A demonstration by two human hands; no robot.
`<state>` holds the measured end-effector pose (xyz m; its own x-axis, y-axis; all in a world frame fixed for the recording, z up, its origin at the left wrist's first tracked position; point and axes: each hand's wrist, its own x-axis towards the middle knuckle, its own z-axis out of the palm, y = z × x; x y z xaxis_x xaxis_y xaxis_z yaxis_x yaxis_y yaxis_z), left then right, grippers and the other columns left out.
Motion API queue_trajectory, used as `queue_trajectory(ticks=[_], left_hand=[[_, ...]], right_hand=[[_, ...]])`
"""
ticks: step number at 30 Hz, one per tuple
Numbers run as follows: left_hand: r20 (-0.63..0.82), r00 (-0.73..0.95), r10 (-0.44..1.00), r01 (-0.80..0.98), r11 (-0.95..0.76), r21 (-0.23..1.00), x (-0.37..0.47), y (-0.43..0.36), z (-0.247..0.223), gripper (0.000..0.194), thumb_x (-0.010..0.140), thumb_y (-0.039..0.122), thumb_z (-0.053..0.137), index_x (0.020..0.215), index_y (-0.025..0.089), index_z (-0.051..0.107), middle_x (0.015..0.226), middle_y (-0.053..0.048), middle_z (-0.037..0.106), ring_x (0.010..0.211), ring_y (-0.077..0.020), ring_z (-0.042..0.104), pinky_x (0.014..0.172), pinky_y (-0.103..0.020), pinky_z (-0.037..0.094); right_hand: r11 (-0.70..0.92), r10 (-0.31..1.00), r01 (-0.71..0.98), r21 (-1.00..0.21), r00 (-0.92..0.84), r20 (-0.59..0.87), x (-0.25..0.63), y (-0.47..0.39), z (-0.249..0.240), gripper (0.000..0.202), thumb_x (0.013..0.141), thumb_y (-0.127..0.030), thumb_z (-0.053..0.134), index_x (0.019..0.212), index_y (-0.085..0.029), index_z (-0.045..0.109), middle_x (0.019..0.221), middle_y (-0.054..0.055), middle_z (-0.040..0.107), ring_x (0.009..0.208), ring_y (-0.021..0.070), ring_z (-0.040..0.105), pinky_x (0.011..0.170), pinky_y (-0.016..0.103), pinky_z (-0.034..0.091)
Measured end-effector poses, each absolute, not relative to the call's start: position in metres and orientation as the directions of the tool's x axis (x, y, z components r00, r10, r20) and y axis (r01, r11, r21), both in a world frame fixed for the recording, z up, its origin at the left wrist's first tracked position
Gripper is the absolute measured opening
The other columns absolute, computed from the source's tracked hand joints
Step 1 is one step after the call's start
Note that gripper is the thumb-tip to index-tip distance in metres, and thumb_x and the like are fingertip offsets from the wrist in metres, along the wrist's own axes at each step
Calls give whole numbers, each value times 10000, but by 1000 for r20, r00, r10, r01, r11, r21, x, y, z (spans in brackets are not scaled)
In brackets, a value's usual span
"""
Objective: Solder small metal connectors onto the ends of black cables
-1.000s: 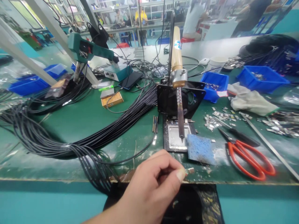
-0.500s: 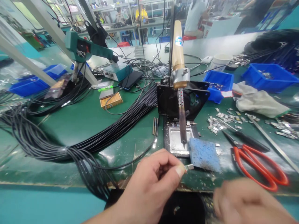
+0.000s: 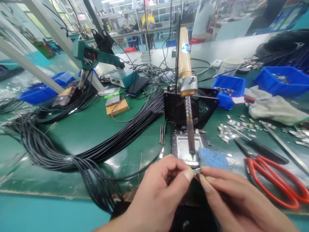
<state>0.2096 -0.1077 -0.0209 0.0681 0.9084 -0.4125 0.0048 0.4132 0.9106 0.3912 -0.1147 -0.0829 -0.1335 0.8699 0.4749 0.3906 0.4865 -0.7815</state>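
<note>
My left hand (image 3: 166,187) is closed, thumb and forefinger pinching a small metal connector (image 3: 196,171) near the table's front edge. From the other side the fingertips of my right hand (image 3: 227,190) pinch the same connector, partly covering it. Just above it, a soldering iron (image 3: 190,129) with a wooden handle is clamped tip-down in a stand, its tip over a shallow metal tray (image 3: 187,161). A blue sponge (image 3: 213,158) lies right behind my right fingers. Whether a wire runs from the connector into my left palm is hidden.
A thick bundle of black cables (image 3: 120,141) crosses the left side. Red-handled scissors (image 3: 275,180) lie at right, near scattered metal connector pieces (image 3: 229,129). Blue bins (image 3: 229,91) stand behind. A green heat gun (image 3: 96,56) is at back left. People sit in the background.
My right hand has come up and left from the table's front edge to meet the connector held in my left hand. The view has shifted slightly.
</note>
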Motion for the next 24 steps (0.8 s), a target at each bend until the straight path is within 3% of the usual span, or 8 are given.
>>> queue_trajectory(ticks=[5,9,12,16,19,24], left_hand=[[-437,60,897,-30,440,898,211,-104,-20,257,925,392,647,849,146,642,783,-11,603,745,-151,492,692,-277,417],[-448,50,893,-35,450,892,212,-103,-18,253,923,383,645,845,143,640,771,-4,593,730,-141,482,680,-268,410],[-446,40,894,-40,448,893,212,-100,-18,257,919,383,650,834,141,638,761,1,587,721,-135,473,666,-261,406],[-435,33,900,-37,436,899,212,-98,-18,252,920,377,649,833,141,643,745,3,588,712,-135,468,658,-264,412],[-425,31,904,-27,426,904,211,-98,-18,256,925,379,648,834,140,653,751,0,599,719,-138,476,661,-264,416],[-400,32,916,-28,401,916,209,-98,-17,252,940,376,639,844,144,663,768,0,610,727,-136,487,672,-258,420]], right_hand=[[598,801,388,-701,-295,520,403,-105,-88,276,882,-167,725,1151,-227,710,1208,94,749,1008,238,779,848,294,668],[569,821,381,-729,-212,530,395,-105,-86,257,858,-145,741,1098,-235,731,1170,82,763,970,237,786,833,306,675],[494,861,385,-780,-92,500,386,-108,-83,149,916,-197,690,1051,-242,733,1166,68,755,996,201,770,860,258,653],[536,839,396,-746,-155,521,382,-109,-79,175,899,-189,719,1064,-246,728,1180,37,744,990,149,761,905,187,613],[506,849,419,-754,-87,522,384,-107,-79,196,872,-141,743,1035,-247,723,1166,23,743,976,129,755,906,163,601],[631,775,400,-664,-302,555,398,-101,-85,244,905,-176,708,1146,-215,700,1234,72,721,1038,176,759,911,218,630]])
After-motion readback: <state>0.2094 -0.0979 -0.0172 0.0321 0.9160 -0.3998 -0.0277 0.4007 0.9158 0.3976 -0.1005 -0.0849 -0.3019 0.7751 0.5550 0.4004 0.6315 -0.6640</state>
